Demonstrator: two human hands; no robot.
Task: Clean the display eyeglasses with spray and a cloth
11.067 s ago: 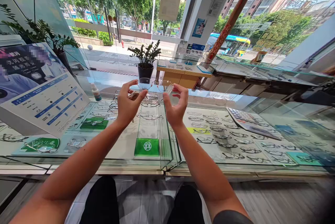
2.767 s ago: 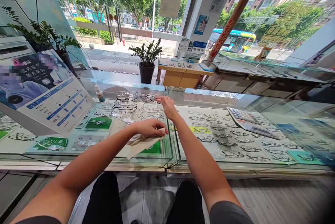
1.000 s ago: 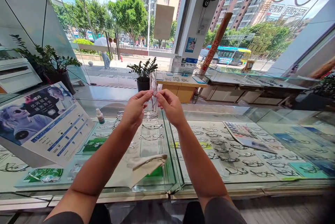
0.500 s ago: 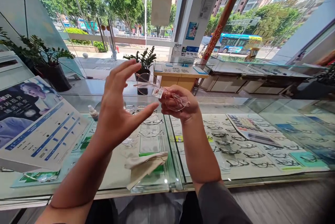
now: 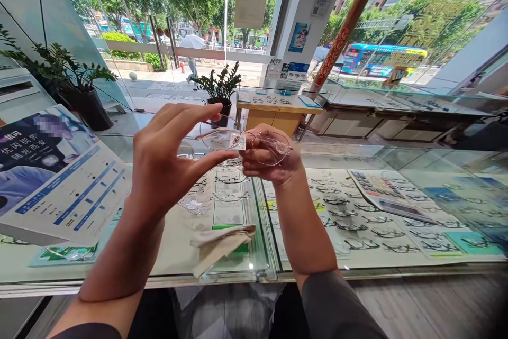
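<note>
I hold up a pair of thin-rimmed glasses (image 5: 222,138) with a small white tag over a glass display counter (image 5: 254,254). My right hand (image 5: 270,162) grips the frame around its right lens. My left hand (image 5: 166,162) has thumb and fingers spread around the left lens, touching its rim; whether it grips is unclear. A beige cleaning cloth (image 5: 220,241) lies on the counter top below my hands. Several rows of glasses (image 5: 230,177) sit on top of the counter behind my hands.
A tilted advertising board (image 5: 59,180) stands at the left, a small spray bottle hidden behind my left hand. A calculator (image 5: 381,193) lies at the right. More frames (image 5: 357,222) fill the case under the glass. Potted plants (image 5: 218,88) stand beyond.
Since a second ago I turned the glasses from edge-on to flat. My left hand opened around the left lens while my right kept hold. The cloth stays on the counter.
</note>
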